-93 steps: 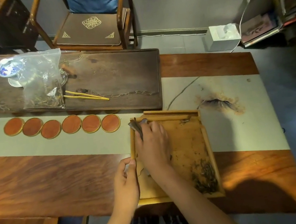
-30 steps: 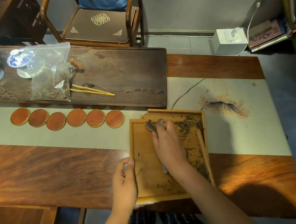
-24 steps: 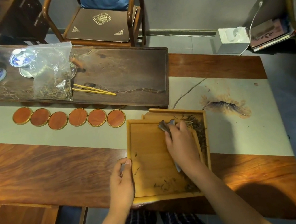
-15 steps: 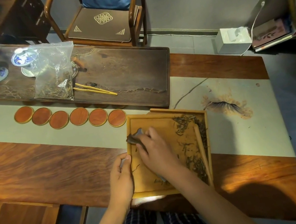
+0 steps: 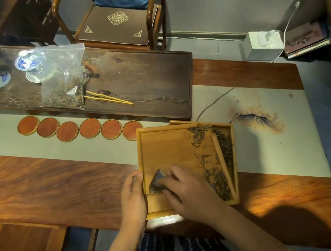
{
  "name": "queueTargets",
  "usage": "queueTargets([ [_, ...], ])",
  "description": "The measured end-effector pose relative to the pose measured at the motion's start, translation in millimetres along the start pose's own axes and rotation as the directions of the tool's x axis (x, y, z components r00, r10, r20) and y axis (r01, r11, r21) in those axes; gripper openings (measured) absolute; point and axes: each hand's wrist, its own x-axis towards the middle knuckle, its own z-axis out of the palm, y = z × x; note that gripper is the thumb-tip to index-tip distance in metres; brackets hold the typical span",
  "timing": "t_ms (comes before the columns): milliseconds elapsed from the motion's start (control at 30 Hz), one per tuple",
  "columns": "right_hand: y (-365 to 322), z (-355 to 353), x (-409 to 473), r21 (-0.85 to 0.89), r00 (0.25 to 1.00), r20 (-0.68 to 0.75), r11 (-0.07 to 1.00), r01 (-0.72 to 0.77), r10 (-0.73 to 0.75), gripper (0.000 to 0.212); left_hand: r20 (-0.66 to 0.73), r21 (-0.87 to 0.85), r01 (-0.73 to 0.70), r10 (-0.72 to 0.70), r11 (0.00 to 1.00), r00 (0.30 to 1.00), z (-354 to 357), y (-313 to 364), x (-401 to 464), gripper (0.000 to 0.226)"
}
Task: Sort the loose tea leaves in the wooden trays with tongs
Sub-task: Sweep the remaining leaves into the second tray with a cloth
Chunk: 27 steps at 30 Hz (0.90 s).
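A light wooden tray (image 5: 163,145) lies on the table in front of me, stacked on a second tray whose rim (image 5: 234,158) shows at the right. Dark loose tea leaves (image 5: 198,135) are heaped along the upper tray's right side, and more leaves (image 5: 227,148) lie in the lower tray. My right hand (image 5: 189,192) holds a small dark grey scraper (image 5: 157,181) pressed on the tray's near left corner. My left hand (image 5: 133,196) grips the tray's left rim. Yellow bamboo tongs (image 5: 108,98) lie untouched on the dark tea board (image 5: 148,74).
A clear plastic bag of tea (image 5: 61,76) and blue-white cups (image 5: 27,62) stand on the tea board. Several round orange coasters (image 5: 88,128) line the grey table runner. A chair (image 5: 118,18) stands beyond the table, a tissue box (image 5: 264,47) at the right.
My right hand swept the scraper from the tray's far edge to the right, then back down to the near left corner. The leaves were pushed into the right side and lower tray.
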Motion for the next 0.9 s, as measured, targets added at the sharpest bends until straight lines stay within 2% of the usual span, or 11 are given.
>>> queueTargets([
  [200,-17,9,-2,-0.127,0.995,0.025,0.986,0.104,-0.101,0.028,-0.026,-0.042,-0.008,0.007,0.999,1.000,-1,0,2,0.021],
  [400,3,-1,-7,-0.188,0.992,0.094,0.977,0.099,-0.082,0.026,-0.052,-0.031,0.027,-0.029,0.999,0.998,-6,0,4,0.016],
  [533,21,-16,-9,-0.247,0.997,0.075,0.969,0.010,0.009,0.032,-0.046,0.008,0.016,-0.016,1.000,0.999,-11,-1,2,0.018],
  [700,9,-21,-3,-0.169,1.000,-0.016,0.985,-0.027,0.025,0.030,-0.049,0.034,0.000,0.002,0.999,0.999,-11,-1,0,0.018],
  [900,-22,4,-3,-0.169,0.995,0.057,0.981,0.095,-0.087,0.027,-0.073,0.043,-0.033,0.036,0.999,0.997,-10,-2,1,0.018],
])
